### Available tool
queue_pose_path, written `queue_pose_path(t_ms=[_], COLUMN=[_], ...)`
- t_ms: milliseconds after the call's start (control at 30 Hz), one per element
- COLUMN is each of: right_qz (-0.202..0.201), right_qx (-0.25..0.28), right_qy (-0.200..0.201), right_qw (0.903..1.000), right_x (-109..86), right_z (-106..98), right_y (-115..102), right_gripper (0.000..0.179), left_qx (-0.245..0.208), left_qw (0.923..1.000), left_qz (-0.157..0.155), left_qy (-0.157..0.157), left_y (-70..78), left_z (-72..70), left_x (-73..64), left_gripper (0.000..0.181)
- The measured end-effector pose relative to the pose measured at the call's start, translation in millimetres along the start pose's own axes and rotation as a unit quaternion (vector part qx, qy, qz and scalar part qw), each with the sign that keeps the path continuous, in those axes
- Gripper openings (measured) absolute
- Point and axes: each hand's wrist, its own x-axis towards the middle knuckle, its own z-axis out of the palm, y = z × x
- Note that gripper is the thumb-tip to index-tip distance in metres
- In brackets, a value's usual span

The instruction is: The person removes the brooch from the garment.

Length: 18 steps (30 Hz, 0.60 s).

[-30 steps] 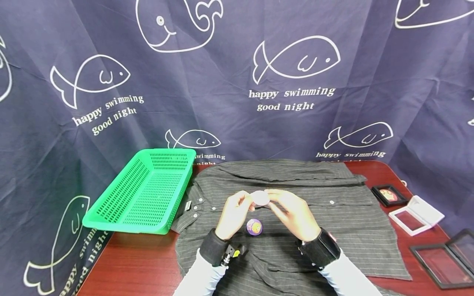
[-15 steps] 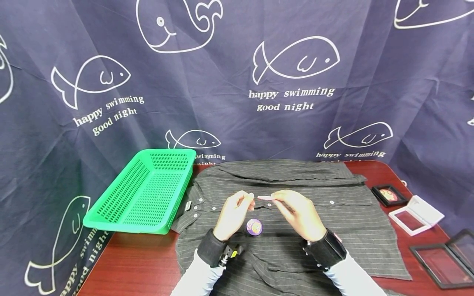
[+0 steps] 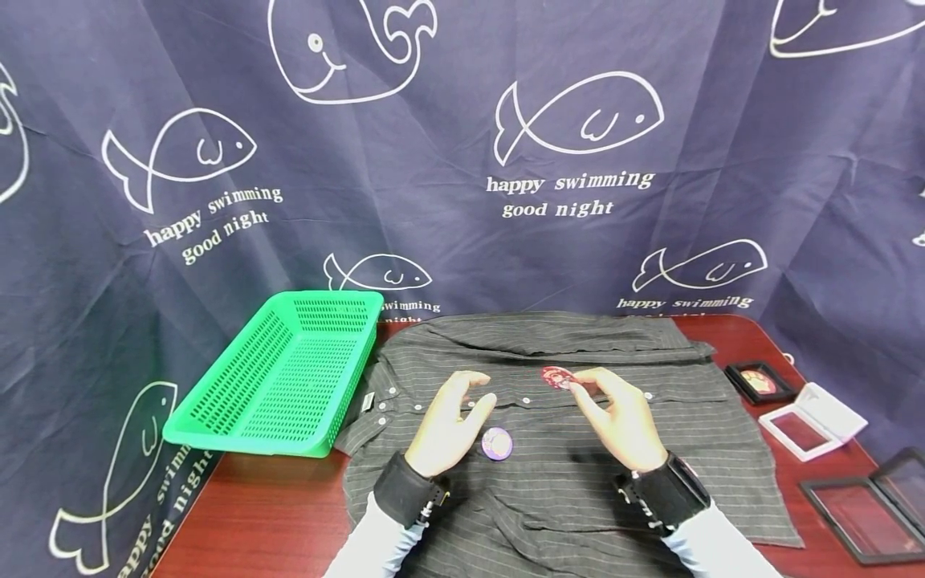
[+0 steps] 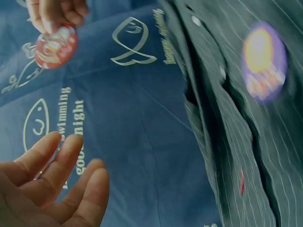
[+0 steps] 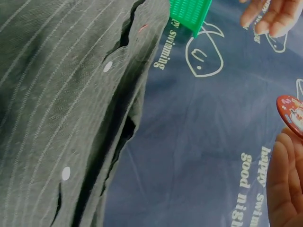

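Note:
Between thumb and fingers my right hand point(image 3: 620, 417) pinches a red round badge point(image 3: 556, 377), held above the shirt with its printed face showing. The same red badge point(image 5: 289, 111) appears at the right edge of the right wrist view. My left hand point(image 3: 450, 425) is empty, thumb and fingers spread apart, over the shirt's left part. Near the left thumb a purple round badge point(image 3: 497, 444) with a yellow figure lies flat on the dark striped shirt point(image 3: 694, 457). In the left wrist view the purple badge point(image 4: 264, 61) rests on the cloth, apart from the hand.
A green basket point(image 3: 318, 437) stands at the left. On the right of the red-brown table point(image 3: 253, 514) lie a black frame point(image 3: 759, 381) with a round badge in it, an open white case point(image 3: 812, 421) and an open dark case point(image 3: 863, 522). A blue printed curtain point(image 3: 448, 225) hangs behind.
My hands have moved apart. The right one has carried the badge rightward and turned it from its pale side to its red face, while the left thumb and fingers have spread.

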Motion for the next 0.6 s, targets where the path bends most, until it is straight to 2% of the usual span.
queue_pose_path(t_ms=[133,433,600], right_qz=[0.042,0.145,0.182], right_qx=[0.005,-0.007,-0.022], right_qy=[0.006,0.005,-0.002], right_qw=[0.9991,0.9894,0.9830], right_x=[-3.7,-15.6,-22.3], right_z=[-8.4,-35.8,-53.9], right_y=[8.1,33.8,47.1], right_gripper=[0.018,0.009,0.008], left_qx=[0.077,0.192,0.236], left_qw=[0.9961,0.9808,0.9704], left_qz=[0.042,0.010,0.023], left_qy=[0.003,-0.031,-0.049], left_y=[-8.8,-27.6,-39.0], left_z=[-0.7,-2.5,-3.7], left_x=[-3.9,-13.3,-19.7], left_gripper=[0.045,0.073,0.083])
